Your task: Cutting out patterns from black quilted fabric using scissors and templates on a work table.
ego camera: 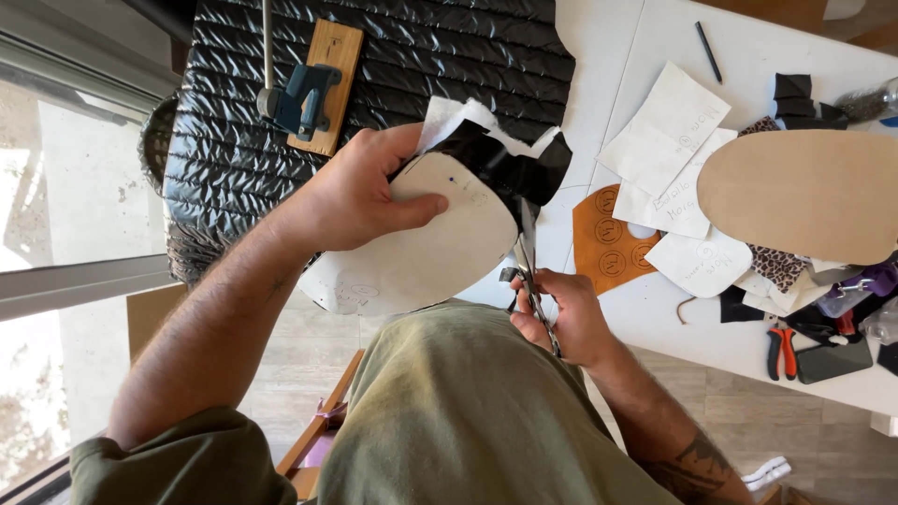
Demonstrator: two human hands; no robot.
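Note:
My left hand grips a white paper pattern with a piece of shiny black material pressed behind it, thumb across the pattern's face. My right hand holds a pair of scissors by the handles. The blades point up along the pattern's right edge, at the black material. Both hands are raised above my lap, in front of my green shirt.
A black quilted sheet covers the white table, with a wooden block and blue clamp on it. To the right lie paper patterns, an orange leather piece, a tan oval board, pliers and a pen.

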